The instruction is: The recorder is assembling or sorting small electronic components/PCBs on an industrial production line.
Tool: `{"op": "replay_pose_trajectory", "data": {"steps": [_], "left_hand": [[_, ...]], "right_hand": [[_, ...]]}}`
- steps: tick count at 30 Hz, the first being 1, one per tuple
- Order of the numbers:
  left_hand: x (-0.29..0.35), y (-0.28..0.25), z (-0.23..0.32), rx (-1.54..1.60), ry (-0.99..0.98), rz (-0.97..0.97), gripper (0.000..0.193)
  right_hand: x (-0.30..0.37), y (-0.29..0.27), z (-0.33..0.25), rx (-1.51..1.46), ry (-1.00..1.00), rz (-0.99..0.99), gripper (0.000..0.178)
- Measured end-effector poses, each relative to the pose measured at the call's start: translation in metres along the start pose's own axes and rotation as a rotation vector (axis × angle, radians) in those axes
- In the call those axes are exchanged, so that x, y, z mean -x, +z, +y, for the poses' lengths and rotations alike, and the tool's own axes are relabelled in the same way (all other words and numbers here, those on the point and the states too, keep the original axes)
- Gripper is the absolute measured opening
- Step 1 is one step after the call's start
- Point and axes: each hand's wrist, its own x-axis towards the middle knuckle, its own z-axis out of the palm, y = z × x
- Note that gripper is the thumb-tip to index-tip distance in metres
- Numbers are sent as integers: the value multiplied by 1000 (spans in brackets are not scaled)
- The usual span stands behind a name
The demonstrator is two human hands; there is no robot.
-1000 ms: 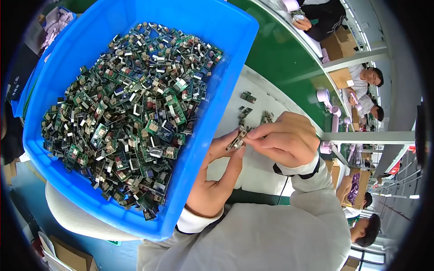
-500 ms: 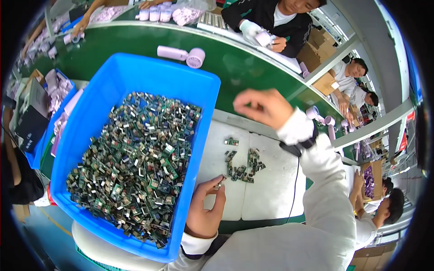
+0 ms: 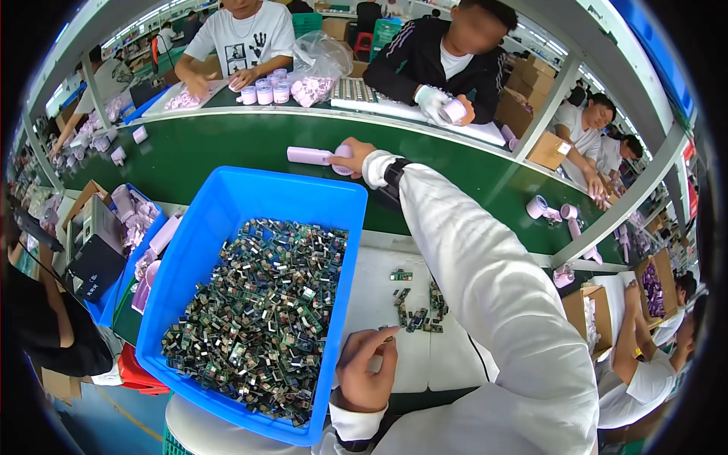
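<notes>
My right hand (image 3: 355, 157) reaches across to the green belt, its fingers closed around the round head of a lavender handheld fan (image 3: 307, 155). The fan lies on its side, with the handle pointing left. Close to my body, my left hand (image 3: 367, 373) pinches a small circuit board (image 3: 388, 339) between thumb and fingertips; most of the board is hidden. Beside that hand stands a large blue bin (image 3: 353, 250) heaped with small green circuit boards (image 3: 258, 303). Several loose circuit boards (image 3: 415, 319) lie on the white work surface (image 3: 390, 292) beyond my left hand.
The green conveyor belt (image 3: 447, 182) runs across in front of me. Further right on it are more lavender fan parts (image 3: 537, 206). A smaller blue bin with lavender parts (image 3: 136, 220) stands at left. Across the belt, a gloved co-worker (image 3: 436, 102) handles a fan part. A grey post (image 3: 552, 117) rises at right.
My right hand has moved left and away from me, from above the white surface to the fan, and has taken hold of its head. The view has tilted up. My left hand keeps its pinch.
</notes>
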Motion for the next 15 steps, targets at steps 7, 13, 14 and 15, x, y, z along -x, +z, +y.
{"op": "replay_pose_trajectory", "data": {"steps": [7, 13, 14, 15], "left_hand": [[4, -3, 1, 37, -59, 7, 27], [3, -5, 1, -11, -106, -29, 24], [3, -5, 1, -9, -94, -7, 25], [3, -4, 0, -4, -90, 17, 26]], "right_hand": [[60, -54, 41, -526, 51, 121, 79], [242, -122, 79, -743, 119, -15, 64], [269, -126, 91, -609, 31, -65, 59], [291, -128, 100, -474, -49, -122, 56]]}}
